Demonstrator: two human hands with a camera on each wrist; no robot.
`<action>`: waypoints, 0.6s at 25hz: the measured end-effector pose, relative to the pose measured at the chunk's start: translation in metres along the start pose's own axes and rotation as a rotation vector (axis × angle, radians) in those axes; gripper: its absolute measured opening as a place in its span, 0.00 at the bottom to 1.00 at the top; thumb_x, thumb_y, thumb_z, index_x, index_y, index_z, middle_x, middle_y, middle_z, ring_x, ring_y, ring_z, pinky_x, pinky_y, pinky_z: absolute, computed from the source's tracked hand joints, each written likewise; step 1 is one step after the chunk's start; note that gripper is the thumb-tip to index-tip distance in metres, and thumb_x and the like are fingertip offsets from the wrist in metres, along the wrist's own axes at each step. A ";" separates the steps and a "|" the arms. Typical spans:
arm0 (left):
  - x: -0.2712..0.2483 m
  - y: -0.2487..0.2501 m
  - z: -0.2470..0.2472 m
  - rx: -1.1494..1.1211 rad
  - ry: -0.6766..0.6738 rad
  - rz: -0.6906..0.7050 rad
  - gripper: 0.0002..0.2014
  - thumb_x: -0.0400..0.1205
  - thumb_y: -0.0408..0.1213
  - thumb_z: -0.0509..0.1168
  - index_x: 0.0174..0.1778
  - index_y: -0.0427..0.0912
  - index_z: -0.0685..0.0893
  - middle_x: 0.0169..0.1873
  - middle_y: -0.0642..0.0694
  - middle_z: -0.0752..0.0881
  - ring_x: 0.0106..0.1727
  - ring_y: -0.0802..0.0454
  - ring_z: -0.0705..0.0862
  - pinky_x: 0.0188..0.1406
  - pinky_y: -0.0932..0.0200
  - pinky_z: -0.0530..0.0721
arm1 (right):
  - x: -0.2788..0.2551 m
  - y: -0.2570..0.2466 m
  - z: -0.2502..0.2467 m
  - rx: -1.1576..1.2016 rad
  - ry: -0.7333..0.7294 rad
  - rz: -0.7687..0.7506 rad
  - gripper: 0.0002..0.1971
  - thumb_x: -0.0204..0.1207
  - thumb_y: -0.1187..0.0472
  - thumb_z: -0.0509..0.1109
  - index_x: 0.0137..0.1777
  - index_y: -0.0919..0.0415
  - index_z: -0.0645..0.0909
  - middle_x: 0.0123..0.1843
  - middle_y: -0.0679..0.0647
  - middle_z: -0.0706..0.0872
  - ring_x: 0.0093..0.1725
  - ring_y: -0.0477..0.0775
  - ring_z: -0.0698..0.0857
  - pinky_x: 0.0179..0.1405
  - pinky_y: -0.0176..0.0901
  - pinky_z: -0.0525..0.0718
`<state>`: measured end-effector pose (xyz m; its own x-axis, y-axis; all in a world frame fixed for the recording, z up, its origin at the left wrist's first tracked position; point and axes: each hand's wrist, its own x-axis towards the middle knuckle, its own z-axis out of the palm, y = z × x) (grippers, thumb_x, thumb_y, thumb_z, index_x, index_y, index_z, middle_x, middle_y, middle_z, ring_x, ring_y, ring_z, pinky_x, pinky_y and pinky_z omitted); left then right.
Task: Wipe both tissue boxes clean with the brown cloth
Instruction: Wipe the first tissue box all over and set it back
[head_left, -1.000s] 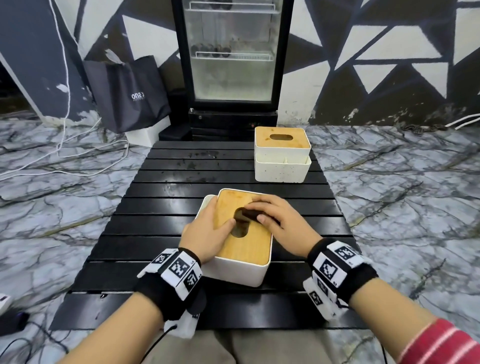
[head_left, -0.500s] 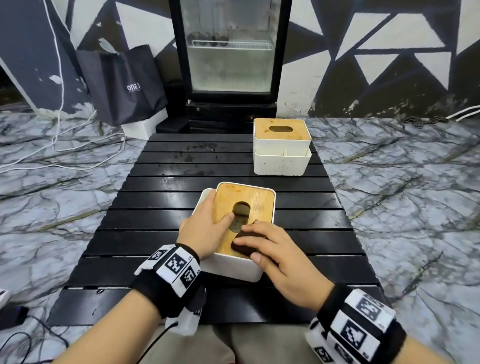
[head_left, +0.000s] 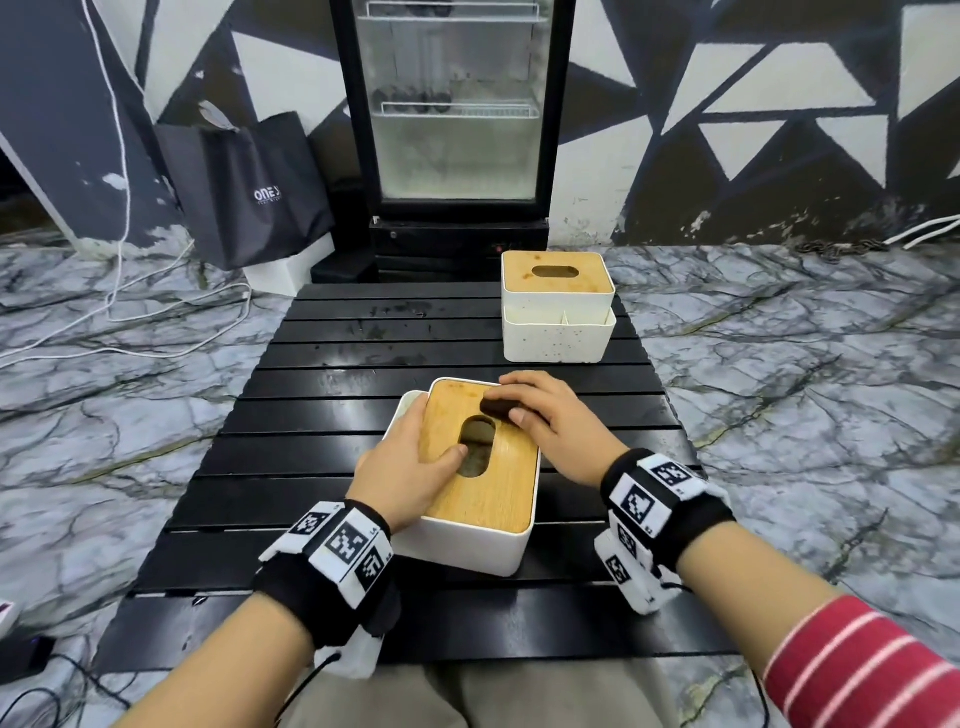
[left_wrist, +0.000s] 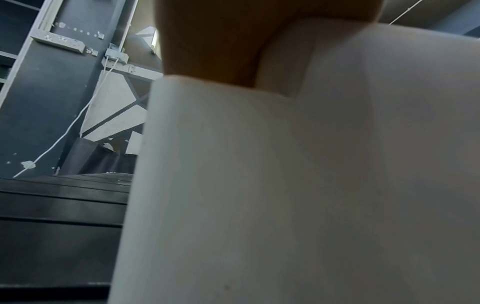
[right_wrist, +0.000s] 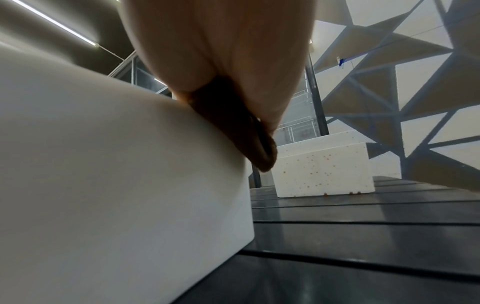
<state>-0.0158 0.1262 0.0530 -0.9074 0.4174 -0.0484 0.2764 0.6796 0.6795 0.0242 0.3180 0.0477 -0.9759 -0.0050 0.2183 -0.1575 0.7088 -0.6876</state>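
Observation:
A white tissue box (head_left: 462, 543) with a wooden lid and an oval slot sits near me on the black slatted table (head_left: 311, 467). My left hand (head_left: 410, 457) grips its left side, thumb at the slot's edge. My right hand (head_left: 540, 415) presses the folded brown cloth (head_left: 496, 407) onto the lid's far right corner, with the thumb curled round the cloth. In the right wrist view the brown cloth (right_wrist: 233, 127) is squeezed between my palm and the near box (right_wrist: 116, 164). The left wrist view shows the box wall (left_wrist: 285, 185) up close. A second, speckled tissue box (head_left: 557, 306) stands at the far right of the table.
A glass-door fridge (head_left: 457, 114) stands behind the table, with a dark bag (head_left: 249, 192) to its left. White cables (head_left: 104, 312) lie on the marble floor at left. The second box (right_wrist: 324, 170) stands beyond the near one in the right wrist view.
My right hand slid the cloth from the middle of the lid to its near edge, then to its far right corner. The left hand has kept hold of the box.

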 end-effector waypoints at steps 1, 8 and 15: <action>0.001 0.000 -0.002 -0.004 -0.009 -0.005 0.33 0.80 0.50 0.63 0.80 0.53 0.56 0.69 0.49 0.76 0.67 0.46 0.75 0.69 0.48 0.71 | -0.001 -0.003 -0.001 0.001 -0.005 0.011 0.17 0.81 0.65 0.59 0.66 0.50 0.77 0.69 0.49 0.73 0.70 0.50 0.66 0.75 0.47 0.62; 0.022 -0.012 -0.035 0.343 0.011 0.133 0.31 0.74 0.65 0.63 0.73 0.63 0.70 0.71 0.59 0.75 0.74 0.56 0.71 0.79 0.39 0.36 | -0.023 -0.018 -0.018 -0.064 -0.113 0.025 0.17 0.81 0.65 0.59 0.64 0.47 0.79 0.69 0.47 0.74 0.67 0.51 0.68 0.69 0.37 0.59; 0.016 -0.016 -0.031 0.363 0.144 -0.021 0.36 0.75 0.63 0.64 0.77 0.53 0.65 0.77 0.51 0.67 0.76 0.47 0.69 0.78 0.37 0.57 | -0.063 -0.049 -0.005 -0.122 -0.196 -0.046 0.18 0.81 0.63 0.60 0.67 0.47 0.76 0.68 0.46 0.75 0.62 0.53 0.68 0.64 0.31 0.58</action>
<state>-0.0442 0.1030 0.0641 -0.9420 0.3298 0.0612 0.3280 0.8671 0.3748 0.0939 0.2868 0.0707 -0.9807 -0.1677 0.1010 -0.1948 0.7845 -0.5888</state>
